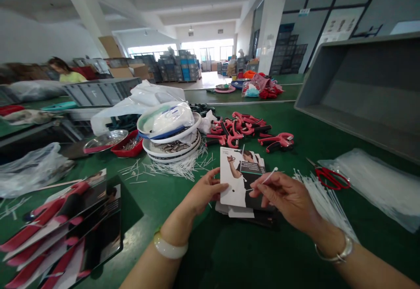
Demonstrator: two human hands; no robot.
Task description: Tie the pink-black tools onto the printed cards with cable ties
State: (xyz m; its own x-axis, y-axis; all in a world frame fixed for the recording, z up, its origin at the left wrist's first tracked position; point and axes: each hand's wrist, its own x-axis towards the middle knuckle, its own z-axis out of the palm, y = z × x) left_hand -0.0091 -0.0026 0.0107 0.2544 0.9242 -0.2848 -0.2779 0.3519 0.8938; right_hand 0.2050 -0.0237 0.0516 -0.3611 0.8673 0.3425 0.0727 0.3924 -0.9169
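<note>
My left hand point(205, 190) grips the left edge of a printed card point(234, 166), thumb in front and fingers behind. The card is tilted up over a stack of similar cards point(241, 213) on the green table. A white cable tie point(271, 175) is pinched between the thumb and fingers of my right hand point(287, 197), in front of the card's right side. Another thin white tie stands up at the card's top edge. Right of my right hand lies a bundle of white cable ties point(328, 206).
Red-handled scissors point(332, 178) and a plastic bag point(377, 188) lie right, below a grey bin point(367, 92). Pink-and-black tools point(239, 127) are piled behind the cards. Stacked round trays point(170, 142) stand left of them. Carded tools point(65, 232) lie front left. A person point(68, 72) is far left.
</note>
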